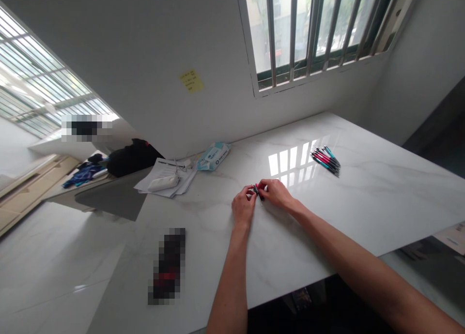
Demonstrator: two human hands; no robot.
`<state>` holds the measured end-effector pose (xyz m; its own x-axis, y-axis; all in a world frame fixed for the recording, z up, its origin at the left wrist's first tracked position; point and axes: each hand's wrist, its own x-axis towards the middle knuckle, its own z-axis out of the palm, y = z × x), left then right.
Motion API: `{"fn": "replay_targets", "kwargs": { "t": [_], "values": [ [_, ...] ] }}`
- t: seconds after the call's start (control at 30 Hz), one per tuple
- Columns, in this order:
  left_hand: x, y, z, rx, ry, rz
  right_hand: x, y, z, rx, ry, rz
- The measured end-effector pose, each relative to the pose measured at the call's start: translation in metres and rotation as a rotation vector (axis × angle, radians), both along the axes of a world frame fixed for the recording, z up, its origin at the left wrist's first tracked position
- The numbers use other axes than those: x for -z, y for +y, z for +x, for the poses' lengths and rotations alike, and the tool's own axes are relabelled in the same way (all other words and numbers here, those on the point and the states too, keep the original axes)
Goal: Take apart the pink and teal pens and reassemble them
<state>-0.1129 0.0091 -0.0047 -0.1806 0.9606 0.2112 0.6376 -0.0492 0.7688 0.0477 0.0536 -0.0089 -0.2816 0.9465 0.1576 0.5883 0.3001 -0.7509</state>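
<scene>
Near the middle of the table, my left hand [243,205] and my right hand [275,192] meet with bent fingers around a small dark pen [258,193]. A bit of pink shows at its upper end, and a thin pale piece sticks out below. Fingers of both hands pinch it, hiding much of its length, so I cannot tell whether it is one pen or separate parts. Farther right lies a bundle of pens [326,160] in black, pink-red and teal, apart from both hands.
A wet-wipes pack [214,156] lies by the wall, beside papers [163,176] with a white device [164,182] on them. A blurred dark object [167,266] lies at the left front of the marble-patterned table [381,189]. A yellow note [191,81] is on the wall. Another person [116,135] is at far left.
</scene>
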Motion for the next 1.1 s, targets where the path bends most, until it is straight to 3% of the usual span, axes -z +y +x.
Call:
{"fn": "replay_targets", "kwargs": {
  "t": [0.4, 0.57, 0.67, 0.83, 1.0, 1.1],
  "values": [
    [-0.003, 0.0, -0.009, 0.003, 0.044, 0.009, -0.007, -0.003, 0.001, -0.018, 0.02, 0.004],
    [-0.003, 0.002, -0.011, -0.032, 0.077, 0.025, -0.013, 0.01, 0.021, 0.041, 0.061, 0.071],
    [-0.005, 0.003, -0.009, -0.065, 0.083, 0.051, -0.02, 0.027, 0.054, 0.178, 0.056, 0.149],
    [-0.012, 0.001, -0.001, -0.074, 0.107, 0.086, -0.02, 0.06, 0.139, 0.403, -0.172, 0.203],
    [-0.015, 0.0, 0.001, -0.058, 0.111, 0.134, -0.006, 0.077, 0.226, 0.686, -0.415, 0.038],
    [-0.015, -0.001, 0.002, -0.049, 0.1, 0.148, 0.004, 0.078, 0.253, 0.657, -0.547, -0.059]
  ]
}}
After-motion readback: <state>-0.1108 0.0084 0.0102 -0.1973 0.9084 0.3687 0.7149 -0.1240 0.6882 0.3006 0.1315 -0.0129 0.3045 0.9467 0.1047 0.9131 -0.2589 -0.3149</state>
